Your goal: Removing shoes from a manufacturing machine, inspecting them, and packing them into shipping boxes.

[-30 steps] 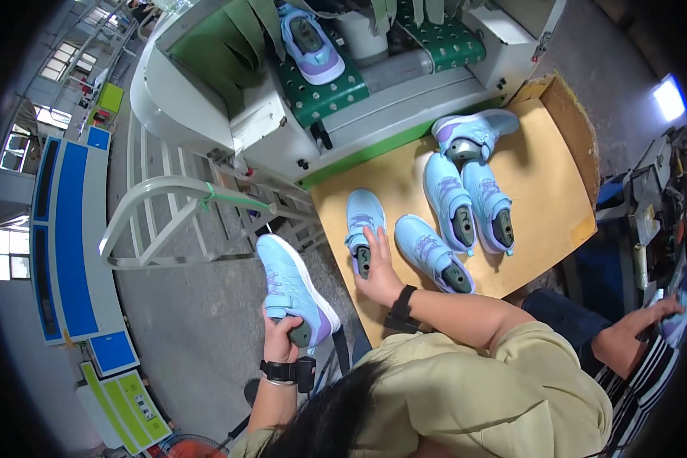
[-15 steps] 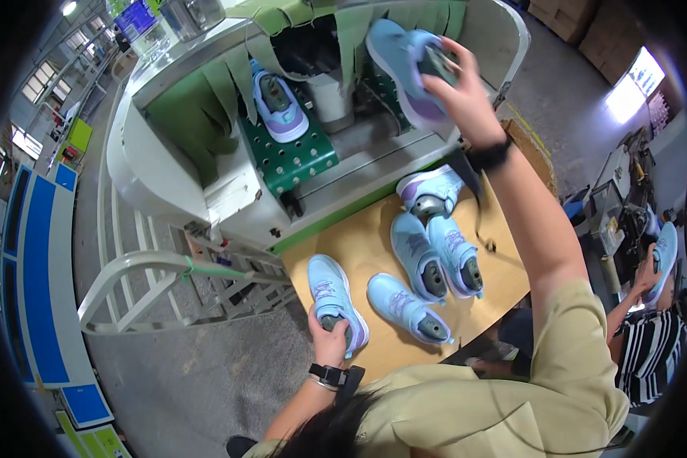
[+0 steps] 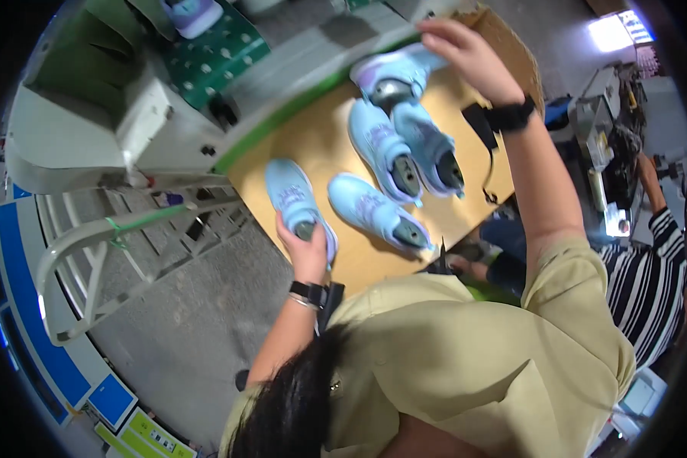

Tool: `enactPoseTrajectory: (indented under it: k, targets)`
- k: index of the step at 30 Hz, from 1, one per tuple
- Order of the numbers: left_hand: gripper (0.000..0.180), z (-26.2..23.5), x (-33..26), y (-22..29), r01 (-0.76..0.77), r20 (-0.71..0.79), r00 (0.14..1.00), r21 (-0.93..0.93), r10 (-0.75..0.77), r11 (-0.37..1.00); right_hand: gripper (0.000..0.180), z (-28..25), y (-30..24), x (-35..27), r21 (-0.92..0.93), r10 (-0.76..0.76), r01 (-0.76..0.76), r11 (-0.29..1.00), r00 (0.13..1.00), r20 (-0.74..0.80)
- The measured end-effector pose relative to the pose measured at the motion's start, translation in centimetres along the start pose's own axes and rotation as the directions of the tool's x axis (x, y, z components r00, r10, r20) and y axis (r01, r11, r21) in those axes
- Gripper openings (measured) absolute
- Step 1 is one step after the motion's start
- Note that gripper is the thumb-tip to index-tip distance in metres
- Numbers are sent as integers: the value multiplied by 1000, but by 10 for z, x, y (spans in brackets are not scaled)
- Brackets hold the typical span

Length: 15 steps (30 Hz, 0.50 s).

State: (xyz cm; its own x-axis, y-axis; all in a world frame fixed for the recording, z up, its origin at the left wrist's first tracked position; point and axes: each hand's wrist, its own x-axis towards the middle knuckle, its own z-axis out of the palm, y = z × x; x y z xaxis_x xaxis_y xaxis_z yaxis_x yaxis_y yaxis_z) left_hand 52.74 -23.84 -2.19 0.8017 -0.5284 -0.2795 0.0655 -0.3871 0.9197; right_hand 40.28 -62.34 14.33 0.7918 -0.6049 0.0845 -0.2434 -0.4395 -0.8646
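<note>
My left hand is closed on the heel of a light blue shoe at the left of the wooden table. Dark green lasts show in the openings of the shoes. My right hand has its fingers stretched out, with nothing visible in them. It is above the table's far right, nearest to a blue and purple shoe lying tipped over; whether they touch I cannot tell. In the middle lies another light blue shoe. Beyond it, two shoes lie side by side, a left one and a right one.
Past the table stands a pale machine with a perforated green plate, bearing one shoe. A metal rail frame is at the left. A cardboard box stands far right. A co-worker in a striped shirt sits at the right.
My right hand has let go of the shoe it held at the machine and come back over the table. The view has shifted nearer to me. My left hand still grips its shoe.
</note>
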Motion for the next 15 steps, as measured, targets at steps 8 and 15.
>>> enactPoseTrajectory:
  k: [8,15]
  targets:
    - [104,-15,7,-17,-34,191,981,20,30,999,85,118,90,-222,48,283,-279,959,941,-185]
    - [105,-4,-8,-14,6,175,984,-1,-6,1000,90,154,84,-258,-29,243,-271,962,902,-357]
